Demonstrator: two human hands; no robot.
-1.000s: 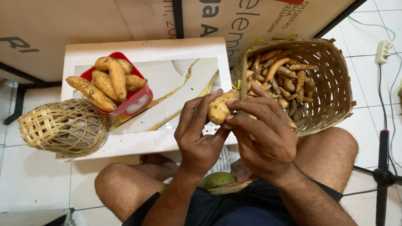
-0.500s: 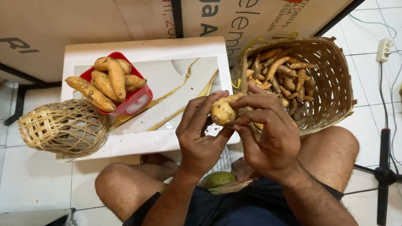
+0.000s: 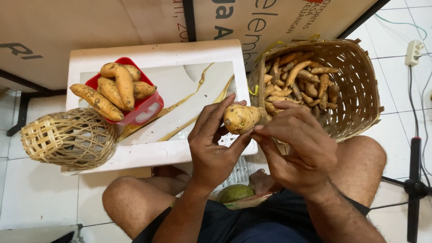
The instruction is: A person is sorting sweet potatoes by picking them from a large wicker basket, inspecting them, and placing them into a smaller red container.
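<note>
1. Held up over the near edge of the table [image 3: 135,155]: a stubby yellow-brown tuber [image 3: 240,119], its blunt peeled-looking end turned left, skin rough and speckled with soil.
2. Gripped from the left by the left hand [image 3: 213,148], fingers curled behind and thumb pressing beneath; pinched at its right end by the right hand [image 3: 299,150], fingertips closed on it.
3. Compared with a second ago: tuber turned and more exposed, right hand dropped lower, so handling of this piece seems midway.
4. Just right and far: a large woven basket [image 3: 355,90], stiff split-cane weave, full of thin knobbly roots [image 3: 297,78].
5. Far left on the white, glossy table: a red plastic tub [image 3: 144,110] heaped with smooth orange tubers [image 3: 114,87].
6. Near left: a small domed wicker basket [image 3: 67,139], open lattice, overhanging the table's corner.
</note>
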